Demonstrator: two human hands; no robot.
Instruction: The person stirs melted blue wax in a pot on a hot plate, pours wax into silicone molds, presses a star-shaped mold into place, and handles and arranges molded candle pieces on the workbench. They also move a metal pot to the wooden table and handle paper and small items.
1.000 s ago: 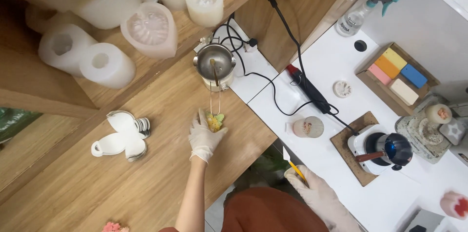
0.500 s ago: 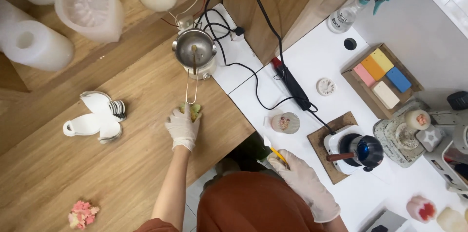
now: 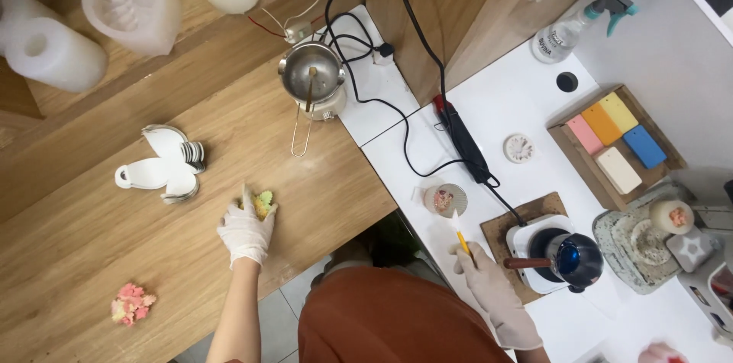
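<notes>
Left gloved hand: moved away from small steel melting pot, now clamped on yellow-green wax flower on wooden table | Right gloved hand: unchanged, pinching yellow stick over white counter.

Thin, matt white gloves cover the left hand and right hand at a wooden table with smooth, visibly grained boards. A polished metal pot gleams beside a glossy white counter. The translucent moulds look like soft, matt silicone; the small yellow-green piece appears waxy.
</notes>
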